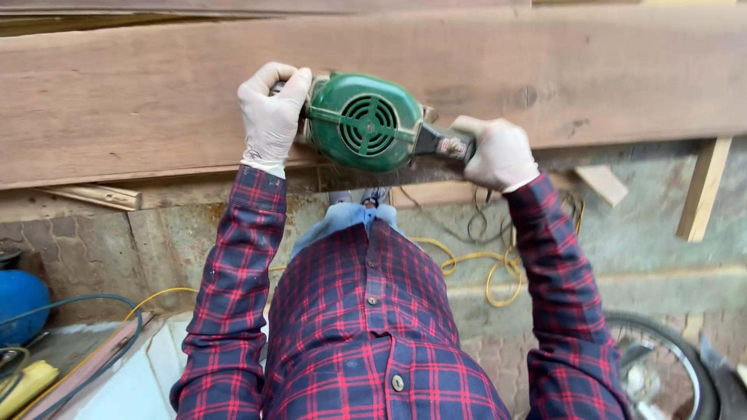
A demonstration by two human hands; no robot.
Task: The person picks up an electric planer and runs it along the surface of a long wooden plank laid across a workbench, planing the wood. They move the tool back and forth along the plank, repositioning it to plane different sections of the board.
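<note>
1. Your left hand (272, 117) is in a white glove, fingers curled fully round the front knob of the green power tool (363, 122). No gap showing in the grip.
2. Your right hand (498, 153), also gloved, is wrapped tight round the dark rear handle (437, 143) of the same tool. Can't tell whether a finger is on the trigger.
3. The tool sits flat on the wide wooden plank (156, 93), close to the plank's near edge, roughly mid-frame. Round vented motor housing faces up at you. Looks like a hand planer or sander; the base is hidden, so I can't say which.
4. The plank runs left to right across the whole view. What it rests on isn't visible; a pale wooden strip (704, 187) leans beneath it on the right.
5. Step in hand, my read: a surfacing pass along the plank, both hands guiding. Can't tell from one frame whether the motor is running.
6. The next move, as I judge it, calls for even downward pressure from both hands and travel straight along the grain, keeping the base flat near that edge so it doesn't tip off.
7. Watch the yellow cable (482, 264) coiled on the floor below your right arm: keep it behind the tool.
8. Also around: blue container (19, 303) far left, bicycle wheel (661, 365) bottom right.
</note>
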